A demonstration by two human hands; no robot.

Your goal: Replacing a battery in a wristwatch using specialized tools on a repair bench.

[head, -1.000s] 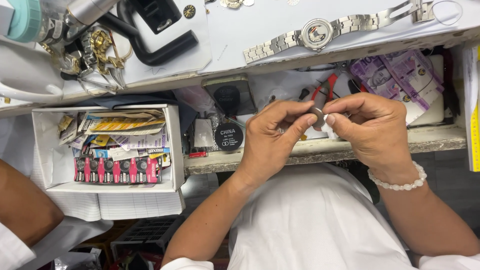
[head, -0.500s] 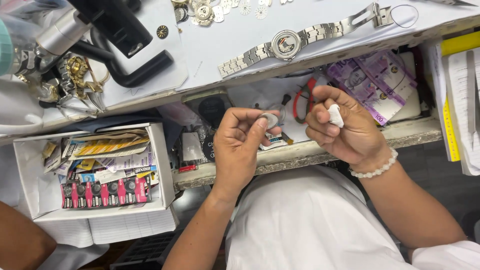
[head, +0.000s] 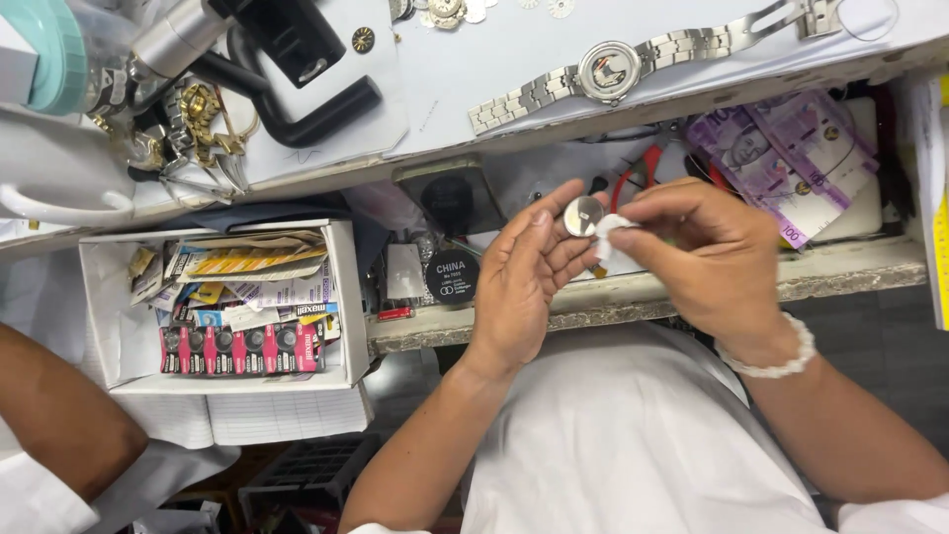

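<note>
Silvery, round and flat, the coin cell (head: pixel 583 215) faces us, pinched in our left hand (head: pixel 524 282); our right hand (head: pixel 707 257) grips white tissue (head: pixel 613 235) touching it

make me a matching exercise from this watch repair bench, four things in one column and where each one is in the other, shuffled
Things:
1. round silver disc
2. scrap of white tissue
3. steel wristwatch
4. strip of button cell batteries in red cards

Places:
A. lying flat on the white bench top, band stretched out
B. pinched in the fingers of the right hand
C. held at the fingertips of the left hand
D. along the front of the white cardboard box

Pairs: 1-C, 2-B, 3-A, 4-D
</note>
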